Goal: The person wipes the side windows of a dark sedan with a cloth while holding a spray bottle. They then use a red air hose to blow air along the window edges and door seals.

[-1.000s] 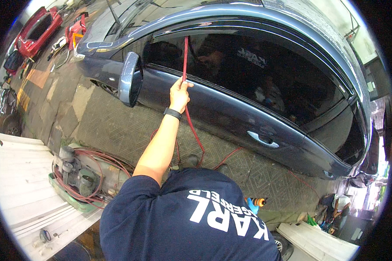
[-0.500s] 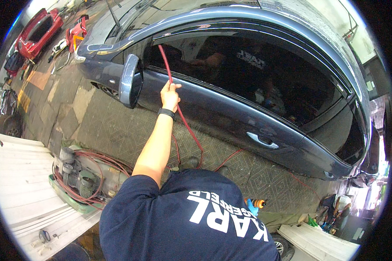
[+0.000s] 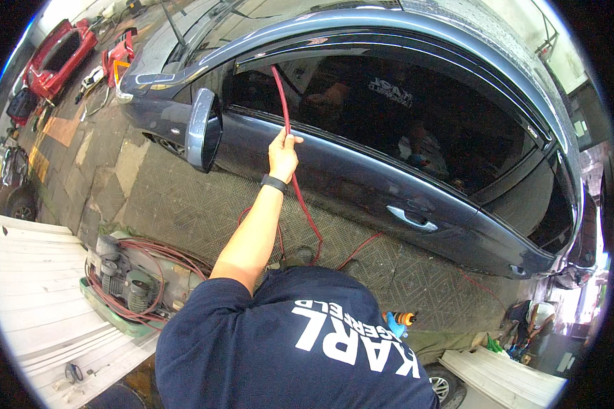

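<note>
A thin red hose (image 3: pixel 282 102) is gripped by my left hand (image 3: pixel 283 155), its fingers wrapped round it in front of the car's lower window edge. Above the fist the upper length stands up before the dark side window (image 3: pixel 389 95), its tip near the front upper corner. Below, the hose drops to the floor by my feet. A black band circles my left wrist. My right arm and hand are hidden by my body. Past the right side of my dark shirt sticks out a blue and orange-black object (image 3: pixel 401 319), its kind unclear.
The dark blue car (image 3: pixel 348 170) fills the far side, with its mirror (image 3: pixel 203 129) jutting out left of the hose. An air compressor (image 3: pixel 126 279) with coiled red hose stands left. Red hose crosses the textured mat (image 3: pixel 361 235). Red car body parts (image 3: pixel 58 58) lie far left.
My left hand has moved a little right along the car, and the held hose has shifted right with it, its tip now further along the window. The grip stays closed.
</note>
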Demonstrator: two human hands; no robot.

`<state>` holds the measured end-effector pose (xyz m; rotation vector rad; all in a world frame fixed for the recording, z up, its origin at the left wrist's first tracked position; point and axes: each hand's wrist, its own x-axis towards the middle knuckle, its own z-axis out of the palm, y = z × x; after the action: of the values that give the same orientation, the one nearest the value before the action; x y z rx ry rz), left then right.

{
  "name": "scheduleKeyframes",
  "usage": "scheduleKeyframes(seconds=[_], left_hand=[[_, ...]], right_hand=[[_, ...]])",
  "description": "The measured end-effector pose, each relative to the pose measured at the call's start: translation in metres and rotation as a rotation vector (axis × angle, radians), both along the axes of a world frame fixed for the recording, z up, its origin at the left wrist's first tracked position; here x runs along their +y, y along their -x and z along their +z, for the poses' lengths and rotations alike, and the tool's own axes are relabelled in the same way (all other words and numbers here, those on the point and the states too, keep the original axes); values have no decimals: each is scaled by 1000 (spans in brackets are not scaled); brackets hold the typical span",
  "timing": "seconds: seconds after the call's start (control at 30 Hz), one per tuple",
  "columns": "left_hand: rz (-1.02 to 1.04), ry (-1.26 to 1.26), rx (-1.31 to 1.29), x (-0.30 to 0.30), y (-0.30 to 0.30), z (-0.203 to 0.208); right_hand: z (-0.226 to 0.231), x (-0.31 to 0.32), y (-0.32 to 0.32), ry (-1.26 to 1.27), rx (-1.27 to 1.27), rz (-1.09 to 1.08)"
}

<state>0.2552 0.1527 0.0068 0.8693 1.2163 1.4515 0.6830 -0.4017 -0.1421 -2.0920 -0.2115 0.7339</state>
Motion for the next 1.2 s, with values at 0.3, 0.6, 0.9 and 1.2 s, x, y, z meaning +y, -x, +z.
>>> scheduleKeyframes(seconds=[0.3,0.6,0.9,1.2], left_hand=[[56,90,-71,5,34,12],[153,111,-155,8,41,4],[118,56,-81,6,22,24],[60,18,-9,-15,-24,49]], right_hand=[[2,1,15,-74,-45,-51],[-17,-9,4,-15,-95,-83],[-33,-17,-25,-137,-27,-114],[-12,-13,-45,-140,-65,-165]])
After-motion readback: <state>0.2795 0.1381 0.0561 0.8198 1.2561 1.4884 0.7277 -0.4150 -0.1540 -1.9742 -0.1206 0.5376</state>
